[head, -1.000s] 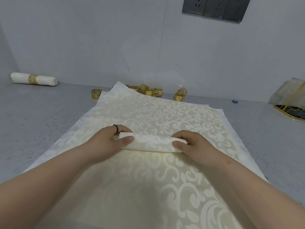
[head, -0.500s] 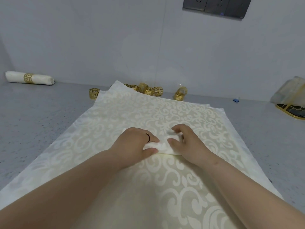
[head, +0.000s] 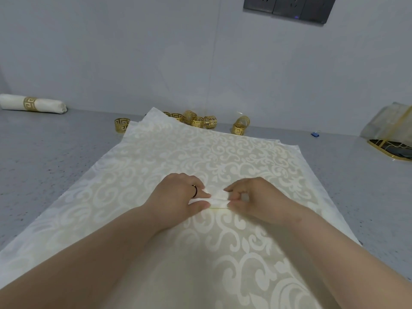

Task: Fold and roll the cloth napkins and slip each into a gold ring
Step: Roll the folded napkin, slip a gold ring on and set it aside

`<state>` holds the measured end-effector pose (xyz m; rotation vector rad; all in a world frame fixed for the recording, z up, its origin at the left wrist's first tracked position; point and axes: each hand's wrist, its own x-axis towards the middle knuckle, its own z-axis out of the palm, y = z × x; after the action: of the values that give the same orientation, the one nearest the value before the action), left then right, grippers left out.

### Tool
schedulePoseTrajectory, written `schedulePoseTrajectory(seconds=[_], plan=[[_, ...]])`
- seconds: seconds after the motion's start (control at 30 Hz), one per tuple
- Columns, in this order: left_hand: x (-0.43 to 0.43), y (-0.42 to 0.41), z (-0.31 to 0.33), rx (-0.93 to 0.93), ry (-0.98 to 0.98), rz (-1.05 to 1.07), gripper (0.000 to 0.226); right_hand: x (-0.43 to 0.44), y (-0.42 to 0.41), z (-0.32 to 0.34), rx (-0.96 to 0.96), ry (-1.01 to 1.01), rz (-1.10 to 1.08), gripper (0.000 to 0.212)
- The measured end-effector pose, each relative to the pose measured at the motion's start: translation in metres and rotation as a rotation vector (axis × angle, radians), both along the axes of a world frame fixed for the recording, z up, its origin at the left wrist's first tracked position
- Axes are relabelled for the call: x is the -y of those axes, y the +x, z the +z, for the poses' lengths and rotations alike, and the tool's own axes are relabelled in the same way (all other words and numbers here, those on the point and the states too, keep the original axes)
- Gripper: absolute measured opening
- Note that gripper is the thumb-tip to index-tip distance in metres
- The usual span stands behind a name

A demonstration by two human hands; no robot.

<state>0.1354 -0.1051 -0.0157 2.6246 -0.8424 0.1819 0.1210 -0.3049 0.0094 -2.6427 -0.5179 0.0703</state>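
Grey speckled bench (head: 44, 166) runs to a pale wall, with spare gold rings (head: 201, 121) along its far edge and one finished roll (head: 33, 104) at the far left corner. Should my grip slacken, I judge the rolled napkin (head: 219, 198) would spring loose, since the damask looks slippery and the spread napkins (head: 156, 166) beneath could slide too. It lies mid-bench, squeezed short between both hands: my left hand (head: 178, 197) curls round one end, my right hand (head: 254, 197) pinches the other.
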Motion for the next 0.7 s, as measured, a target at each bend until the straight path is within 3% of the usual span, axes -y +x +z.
schedulePoseTrajectory(seconds=[0.13,0.27,0.37,0.5,0.7], plan=[[0.003,-0.001,0.002,-0.009,0.025,0.014,0.061,-0.005,0.023,0.018,-0.263,0.112,-0.064,0.011],[0.006,0.002,0.006,-0.07,0.034,0.064,0.033,-0.009,0.029,0.021,-0.309,0.096,-0.066,0.021],[0.011,0.006,0.016,-0.094,0.035,0.102,0.024,-0.016,0.024,0.021,-0.213,-0.023,-0.043,0.014],[0.026,0.008,0.024,-0.055,0.065,0.059,0.049,-0.026,0.01,0.007,0.075,-0.221,-0.068,0.025],[0.042,0.008,0.012,-0.007,0.128,0.031,0.04,-0.014,-0.012,-0.011,0.22,-0.033,-0.094,0.028]])
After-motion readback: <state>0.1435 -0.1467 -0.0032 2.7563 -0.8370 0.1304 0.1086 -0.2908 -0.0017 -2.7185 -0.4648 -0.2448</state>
